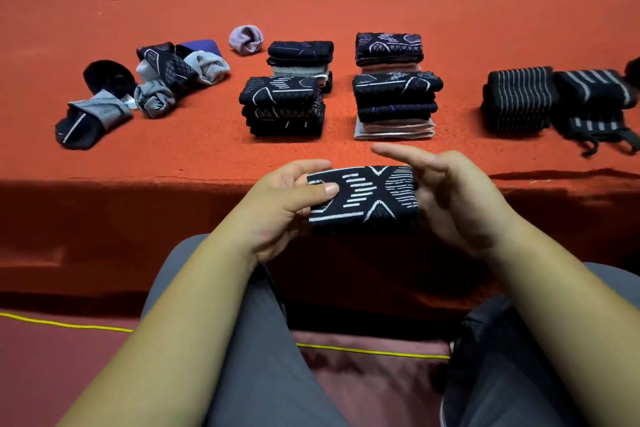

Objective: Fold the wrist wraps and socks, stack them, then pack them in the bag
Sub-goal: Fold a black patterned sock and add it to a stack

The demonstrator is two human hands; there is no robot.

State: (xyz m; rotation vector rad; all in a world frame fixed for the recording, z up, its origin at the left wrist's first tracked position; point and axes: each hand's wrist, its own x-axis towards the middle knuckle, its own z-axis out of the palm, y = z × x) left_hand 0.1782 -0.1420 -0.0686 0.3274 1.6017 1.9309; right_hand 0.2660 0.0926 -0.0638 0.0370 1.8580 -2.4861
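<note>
A folded black sock (pixel 363 199) with white line patterns hangs just in front of the red table's near edge. My left hand (pixel 287 204) grips its left end, thumb on top. My right hand (pixel 453 198) presses against its right end with straight fingers. On the table stand several stacks of folded socks: front left (pixel 282 106), back left (pixel 300 57), front right (pixel 394 104), back right (pixel 388 49). Two piles of black striped wrist wraps (pixel 519 99) (pixel 594 104) lie at the right. Loose unfolded socks (pixel 149 87) lie scattered at the left.
The red cloth-covered table (pixel 311 3) stretches far back to a metal grille. A lilac rolled sock (pixel 246 39) sits behind the stacks. A dark bag (pixel 485 357) shows by my right knee. A yellow cord (pixel 374 351) crosses the floor.
</note>
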